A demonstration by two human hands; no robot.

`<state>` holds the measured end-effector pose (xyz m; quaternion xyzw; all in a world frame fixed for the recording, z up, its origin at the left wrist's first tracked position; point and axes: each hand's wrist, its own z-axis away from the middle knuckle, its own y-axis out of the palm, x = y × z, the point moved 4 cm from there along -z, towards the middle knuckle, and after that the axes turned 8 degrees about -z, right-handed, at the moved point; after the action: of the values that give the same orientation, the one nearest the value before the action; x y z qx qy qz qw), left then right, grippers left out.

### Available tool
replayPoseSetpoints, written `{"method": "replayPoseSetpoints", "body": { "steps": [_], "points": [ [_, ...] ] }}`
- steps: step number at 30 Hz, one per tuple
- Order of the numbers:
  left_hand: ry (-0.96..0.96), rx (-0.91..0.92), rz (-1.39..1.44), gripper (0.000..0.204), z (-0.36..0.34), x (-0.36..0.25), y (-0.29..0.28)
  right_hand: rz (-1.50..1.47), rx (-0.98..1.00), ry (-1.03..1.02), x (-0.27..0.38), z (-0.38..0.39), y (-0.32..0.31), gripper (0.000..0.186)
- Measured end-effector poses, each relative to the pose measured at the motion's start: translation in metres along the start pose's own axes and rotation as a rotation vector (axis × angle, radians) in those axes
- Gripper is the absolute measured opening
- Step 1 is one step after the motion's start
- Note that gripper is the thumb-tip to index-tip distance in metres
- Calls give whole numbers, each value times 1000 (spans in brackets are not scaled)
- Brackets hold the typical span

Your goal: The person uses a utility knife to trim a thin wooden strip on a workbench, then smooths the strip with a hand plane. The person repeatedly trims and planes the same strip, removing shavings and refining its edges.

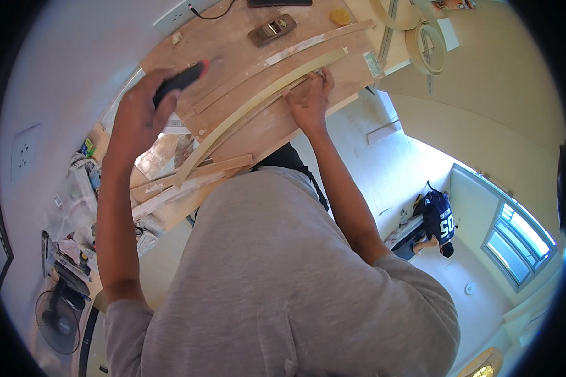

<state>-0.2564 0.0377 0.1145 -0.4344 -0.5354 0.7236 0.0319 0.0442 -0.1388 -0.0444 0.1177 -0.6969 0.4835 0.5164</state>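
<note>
Wrapped tight around a black tool with a red tip [181,80], the left hand [138,110] hovers lifted above the plywood board [258,119], while the right hand [309,100] lies flat, fingers spread, pressing a long curved wood strip [258,103] against the board. More loose strips [188,176] lie near the board's lower edge, and a hand plane [271,29] rests at the far side. Working this well probably means keeping firm downward pressure on the strip so it cannot shift, and keeping fingers clear of the tool's path.
</note>
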Motion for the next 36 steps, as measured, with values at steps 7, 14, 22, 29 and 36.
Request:
{"method": "replayPoseSetpoints", "body": {
  "steps": [7, 14, 22, 29, 36],
  "points": [
    [-62, -38, 101, 42, -57, 86, 93, -59, -141, 296, 0, -3, 10, 83],
    [-10, -400, -319, 44, -40, 73, 95, -546, -236, 544, -6, 9, 19, 65],
    [-474, -357, 542, 37, 86, 109, 68, -1253, -90, 609, 3, 53, -39, 23],
    [-310, 164, 755, 39, 158, 100, 104, -1561, 111, 312, 40, 73, -91, 28],
    [-304, 180, 1487, 85, 171, 43, 112, -1810, 369, 31, 46, 56, -105, 44]
  ]
}}
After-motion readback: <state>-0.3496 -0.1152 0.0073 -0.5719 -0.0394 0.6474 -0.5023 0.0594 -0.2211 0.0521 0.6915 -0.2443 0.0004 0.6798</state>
